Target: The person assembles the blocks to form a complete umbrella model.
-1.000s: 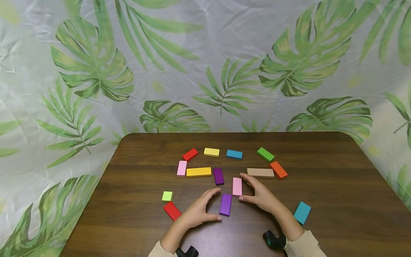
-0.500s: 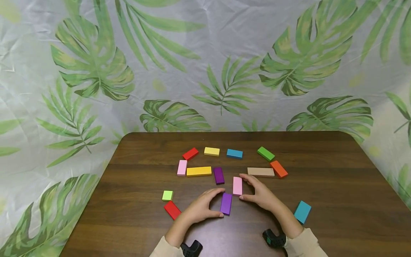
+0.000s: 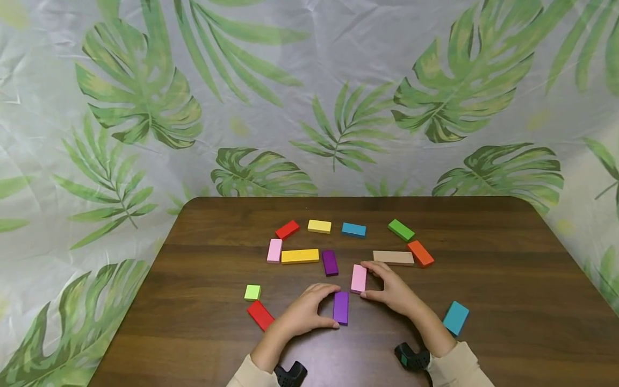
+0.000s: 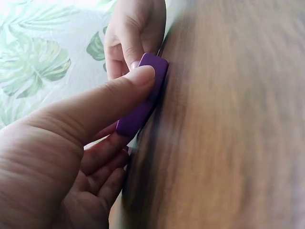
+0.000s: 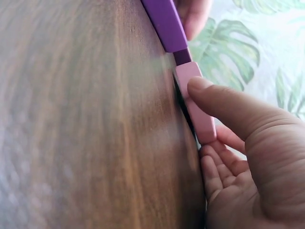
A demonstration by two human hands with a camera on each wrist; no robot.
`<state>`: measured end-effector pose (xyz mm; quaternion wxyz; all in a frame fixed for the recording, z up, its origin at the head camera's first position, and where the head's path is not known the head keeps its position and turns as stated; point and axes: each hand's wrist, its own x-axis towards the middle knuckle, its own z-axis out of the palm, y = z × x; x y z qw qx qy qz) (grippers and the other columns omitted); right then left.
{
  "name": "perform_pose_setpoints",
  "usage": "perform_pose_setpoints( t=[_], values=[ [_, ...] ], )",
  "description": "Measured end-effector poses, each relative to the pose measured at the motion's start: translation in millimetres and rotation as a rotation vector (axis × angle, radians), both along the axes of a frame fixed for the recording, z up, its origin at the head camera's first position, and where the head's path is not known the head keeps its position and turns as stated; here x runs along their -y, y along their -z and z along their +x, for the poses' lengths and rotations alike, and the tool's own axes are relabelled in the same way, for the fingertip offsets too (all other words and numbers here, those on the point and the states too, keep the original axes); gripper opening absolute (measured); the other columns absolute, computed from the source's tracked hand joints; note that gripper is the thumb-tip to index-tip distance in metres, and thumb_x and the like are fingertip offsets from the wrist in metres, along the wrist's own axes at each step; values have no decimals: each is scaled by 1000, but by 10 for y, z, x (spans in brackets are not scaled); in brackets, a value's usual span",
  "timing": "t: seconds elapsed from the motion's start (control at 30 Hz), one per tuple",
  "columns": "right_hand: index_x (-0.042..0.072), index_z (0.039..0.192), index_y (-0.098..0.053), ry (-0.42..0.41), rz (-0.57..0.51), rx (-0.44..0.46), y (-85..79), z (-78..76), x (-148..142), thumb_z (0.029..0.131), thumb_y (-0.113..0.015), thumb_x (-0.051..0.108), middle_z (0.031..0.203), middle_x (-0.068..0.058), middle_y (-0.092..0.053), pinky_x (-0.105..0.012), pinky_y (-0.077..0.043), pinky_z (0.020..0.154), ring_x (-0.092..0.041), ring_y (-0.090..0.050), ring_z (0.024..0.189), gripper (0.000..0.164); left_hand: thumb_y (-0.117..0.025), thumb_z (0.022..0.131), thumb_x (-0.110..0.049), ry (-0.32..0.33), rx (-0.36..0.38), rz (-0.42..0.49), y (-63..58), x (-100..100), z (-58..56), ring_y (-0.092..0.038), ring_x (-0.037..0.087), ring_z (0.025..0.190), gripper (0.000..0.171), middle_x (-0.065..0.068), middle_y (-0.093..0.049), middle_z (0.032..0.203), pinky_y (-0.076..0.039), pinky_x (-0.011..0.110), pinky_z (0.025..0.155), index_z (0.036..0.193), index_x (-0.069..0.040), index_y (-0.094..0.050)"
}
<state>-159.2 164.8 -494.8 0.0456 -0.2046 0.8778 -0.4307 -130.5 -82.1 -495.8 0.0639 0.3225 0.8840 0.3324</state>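
Note:
My left hand (image 3: 302,313) holds a bright purple wooden block (image 3: 340,308) by its two ends, thumb at the near end and a fingertip at the far end. The left wrist view shows the thumb overlapping the purple block (image 4: 144,98). To the right and a bit farther off, my right hand (image 3: 394,290) pinches a pink block (image 3: 358,279) at its ends in the same way. In the right wrist view the pink block (image 5: 196,102) lies under the thumb, with the purple one beyond it. A dark purple block (image 3: 330,263) lies just behind both.
Across the brown table (image 3: 193,333) lie a yellow-orange block (image 3: 300,257), a tan block (image 3: 393,258) and an orange block (image 3: 420,253). Farther back is an arc with a blue block (image 3: 354,230). A red block (image 3: 260,315) is by my left wrist, a teal block (image 3: 455,318) beyond my right forearm.
My left hand has moved right and taken hold of the bright purple block, which has turned slightly straighter. In my right hand the pink block has tilted a little.

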Motion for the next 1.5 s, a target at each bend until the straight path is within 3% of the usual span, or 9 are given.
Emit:
perform_pose_setpoints(
  t=[0.47, 0.93, 1.2, 1.5],
  values=[
    [3, 126, -47, 35, -27, 2, -15, 30, -16, 73, -75, 28, 126, -12, -44, -46, -37, 92, -30, -45, 111, 65, -77, 68, -36, -61, -9, 59, -44, -20, 105, -40, 18, 116, 66, 0, -49, 123, -32, 33, 98, 123, -13, -50],
    [2, 126, -46, 16, -41, -29, -50, 122, -1, 73, -75, 26, 122, -11, -45, -45, -38, 91, -29, -47, 109, 64, -77, 66, -39, 3, -102, 91, -14, -93, 293, -42, 16, 113, 67, -1, -51, 119, -33, 31, 96, 121, -10, -51],
    [2, 125, -47, -13, -57, -42, -16, 168, 29, 73, -75, 25, 123, -11, -45, -45, -38, 91, -27, -47, 109, 63, -75, 68, -39, 7, -38, 77, 2, -137, 406, -41, 13, 114, 66, -3, -49, 121, -34, 31, 96, 123, -15, -49],
    [4, 126, -47, -45, -35, -21, -3, 190, 60, 74, -74, 25, 124, -10, -44, -48, -35, 93, -28, -44, 112, 62, -75, 68, -41, 17, -87, 63, 52, -167, 460, -42, 13, 113, 65, -3, -50, 120, -34, 32, 95, 123, -14, -50]
  ],
)
